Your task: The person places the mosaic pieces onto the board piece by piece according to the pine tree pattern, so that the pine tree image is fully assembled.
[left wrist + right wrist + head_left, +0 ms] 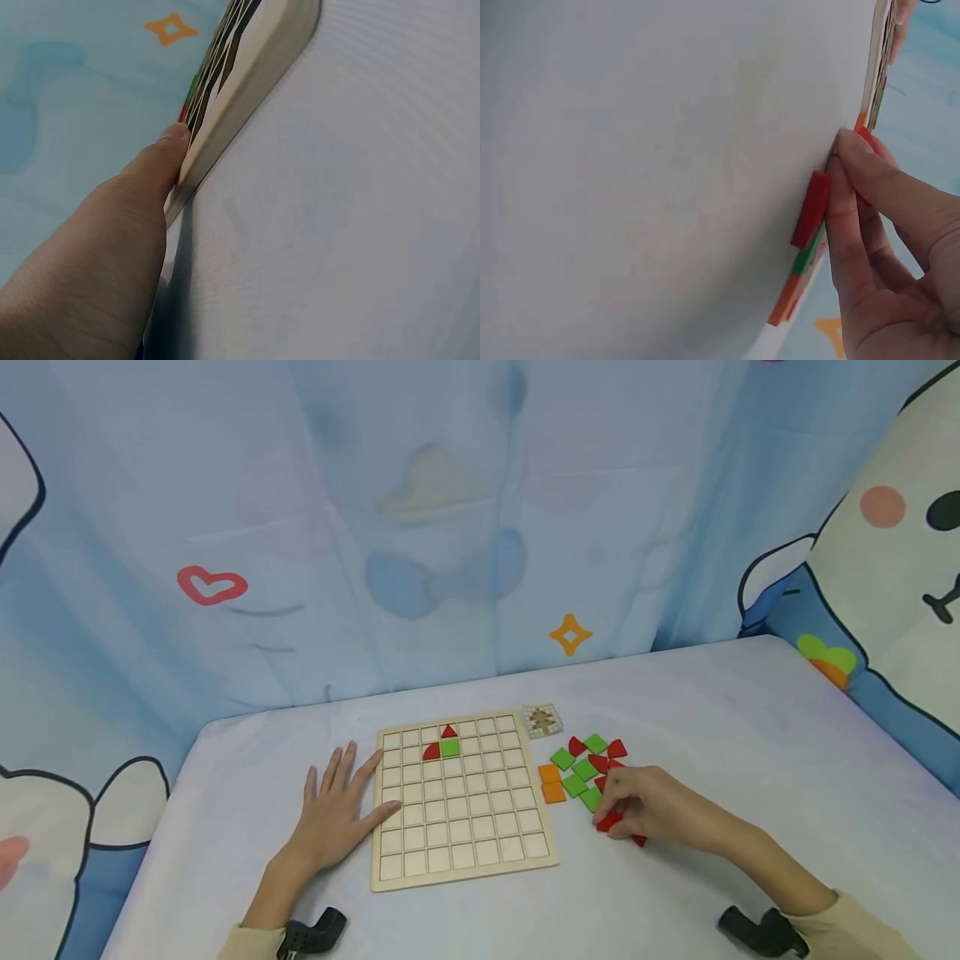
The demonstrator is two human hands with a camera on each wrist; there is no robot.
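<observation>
A wooden grid board (465, 878) lies on the white table. In its upper cells sit a red triangle tile (448, 732), a green square tile (450, 747) and a red quarter-round tile (431, 752). My left hand (330, 822), fingers spread, rests at the board's left edge; its thumb touches the rim, as the left wrist view also shows. Right of the board, my right hand (660, 806) pinches a red tile (608, 822) between thumb and fingers, low over the table. The held tile's full shape is hidden by the fingers. Another red tile (811, 210) is just beside that hand.
Loose green tiles (575, 785), red tiles (617, 749) and two orange square tiles (552, 792) lie right of the board. A small pattern card (542, 720) sits by its upper right corner. A blue printed curtain (450, 552) hangs behind the table.
</observation>
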